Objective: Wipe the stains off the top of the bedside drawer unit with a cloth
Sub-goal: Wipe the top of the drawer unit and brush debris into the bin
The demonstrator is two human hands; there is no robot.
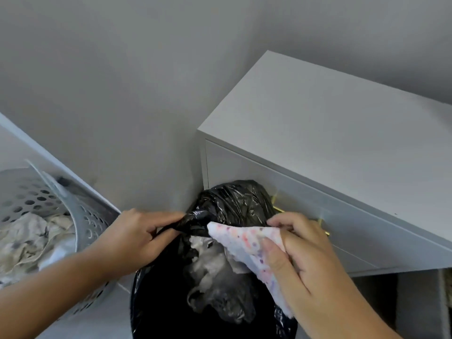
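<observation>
The white bedside drawer unit (325, 133) stands at the right, its flat top bare, with a gold handle on the drawer front. My right hand (303, 260) grips a white cloth (247, 243) with coloured dots, held over the mouth of a black bin bag (234, 204) in front of the unit. My left hand (139, 238) pinches the bag's left rim and holds it apart. Crumpled white tissue (215, 272) lies inside the bag.
A grey perforated laundry basket (80, 216) with pale crumpled fabric sits at the left, against a white ledge. Grey walls meet in the corner behind the bag. Pale floor shows below the basket.
</observation>
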